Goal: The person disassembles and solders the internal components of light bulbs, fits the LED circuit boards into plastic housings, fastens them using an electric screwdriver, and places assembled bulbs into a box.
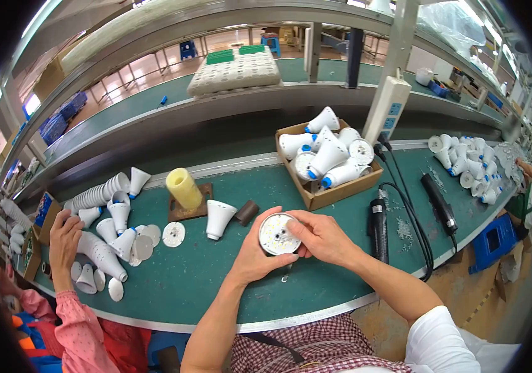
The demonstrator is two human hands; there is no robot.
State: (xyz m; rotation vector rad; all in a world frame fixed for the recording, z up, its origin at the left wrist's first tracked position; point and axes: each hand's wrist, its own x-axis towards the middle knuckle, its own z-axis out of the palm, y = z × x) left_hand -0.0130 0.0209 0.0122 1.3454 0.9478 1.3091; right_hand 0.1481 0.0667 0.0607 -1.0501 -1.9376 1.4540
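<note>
Over the front edge of the green workbench, my left hand (252,258) is wrapped around a white LED bulb housing (268,247) with its round LED board facing up. My right hand (325,239) grips the same bulb from the other side, its thumb pressed on the board near the middle. The bulb's lower part is hidden by my hands. Just beyond it, a white cone-shaped bulb housing (218,219) stands wide end up, beside a dark brown cylinder (246,212). A loose round LED board (174,234) lies flat to the left.
A cardboard box (322,198) full of bulb housings sits behind my hands. A yellow roll (184,188) stands on a brown plate. Two black electric screwdrivers (378,229) (439,204) with cables lie right. A co-worker's hand (64,239) is near housings at left; more bulbs (465,163) are piled far right.
</note>
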